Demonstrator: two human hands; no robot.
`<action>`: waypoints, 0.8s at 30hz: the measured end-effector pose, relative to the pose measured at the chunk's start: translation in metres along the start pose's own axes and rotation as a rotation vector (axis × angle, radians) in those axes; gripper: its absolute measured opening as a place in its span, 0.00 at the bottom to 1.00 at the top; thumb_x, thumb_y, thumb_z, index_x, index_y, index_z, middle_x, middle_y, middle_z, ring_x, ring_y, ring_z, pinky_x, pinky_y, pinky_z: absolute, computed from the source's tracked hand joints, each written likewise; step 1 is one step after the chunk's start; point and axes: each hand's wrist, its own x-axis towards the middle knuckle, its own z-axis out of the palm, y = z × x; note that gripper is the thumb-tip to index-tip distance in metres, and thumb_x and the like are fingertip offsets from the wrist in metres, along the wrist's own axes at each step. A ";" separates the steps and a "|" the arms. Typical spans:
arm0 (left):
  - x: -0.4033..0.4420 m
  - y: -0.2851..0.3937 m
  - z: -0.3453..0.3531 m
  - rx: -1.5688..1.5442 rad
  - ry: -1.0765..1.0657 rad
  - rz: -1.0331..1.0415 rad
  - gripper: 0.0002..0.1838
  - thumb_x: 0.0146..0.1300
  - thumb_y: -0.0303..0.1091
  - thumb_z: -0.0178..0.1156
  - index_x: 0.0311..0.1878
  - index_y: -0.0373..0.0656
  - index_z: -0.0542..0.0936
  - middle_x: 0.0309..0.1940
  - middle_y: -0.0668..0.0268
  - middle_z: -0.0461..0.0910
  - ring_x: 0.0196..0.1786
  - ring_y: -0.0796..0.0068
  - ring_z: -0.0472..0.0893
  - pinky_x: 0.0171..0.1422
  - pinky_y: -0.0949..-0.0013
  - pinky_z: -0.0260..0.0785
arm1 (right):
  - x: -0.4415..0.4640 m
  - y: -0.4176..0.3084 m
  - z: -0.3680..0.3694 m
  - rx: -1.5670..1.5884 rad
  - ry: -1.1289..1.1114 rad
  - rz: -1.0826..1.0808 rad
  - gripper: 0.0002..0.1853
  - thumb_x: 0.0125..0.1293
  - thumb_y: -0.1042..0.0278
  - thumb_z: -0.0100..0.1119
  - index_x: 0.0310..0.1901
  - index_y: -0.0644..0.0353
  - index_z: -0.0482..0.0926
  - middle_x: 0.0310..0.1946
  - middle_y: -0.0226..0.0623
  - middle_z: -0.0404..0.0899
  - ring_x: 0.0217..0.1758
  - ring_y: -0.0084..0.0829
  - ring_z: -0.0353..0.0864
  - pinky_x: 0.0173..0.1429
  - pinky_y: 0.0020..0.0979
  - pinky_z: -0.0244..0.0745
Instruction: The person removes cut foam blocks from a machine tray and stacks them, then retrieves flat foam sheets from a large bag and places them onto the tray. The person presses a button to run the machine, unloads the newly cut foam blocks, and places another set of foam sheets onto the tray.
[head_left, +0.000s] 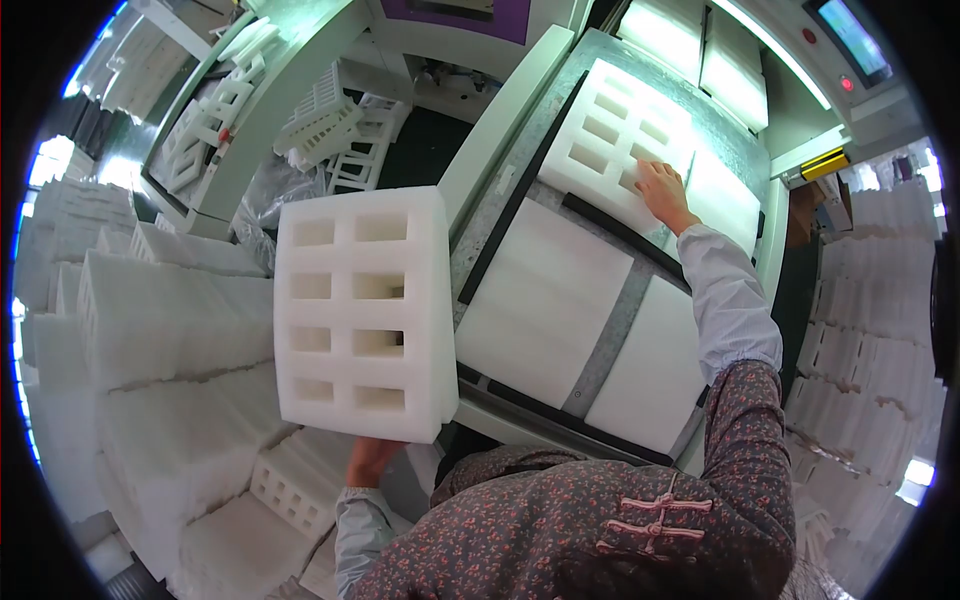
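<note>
My left hand (374, 458) supports a thick white foam block (343, 255) with rectangular holes from below; its fingers are hidden under the block. There seems to be a second layer behind the block's front face. My right hand (663, 193) is on another white foam block (573, 181) with rectangular holes, lying on the metal bed of a machine. Its fingers are bent and gripping that block near its right side, by a hole. Beside this block lies a plain white foam sheet (722, 205).
Black strips divide the metal bed (612, 345). Plain foam sheets (543, 300) lie nearer me. Foam stacks (180, 320) rise at left, more stacks (865, 340) at right. Foam offcuts (322, 120) fill the far left. A control screen (850, 38) is at upper right.
</note>
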 end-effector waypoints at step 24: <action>0.278 0.038 0.501 2.130 -0.197 0.837 0.29 0.59 0.41 0.57 0.61 0.37 0.67 0.50 0.54 0.77 0.50 0.59 0.77 0.53 0.65 0.68 | -0.043 -0.034 0.012 1.206 0.203 0.804 0.28 0.65 0.60 0.46 0.61 0.70 0.59 0.52 0.52 0.71 0.53 0.45 0.72 0.58 0.35 0.65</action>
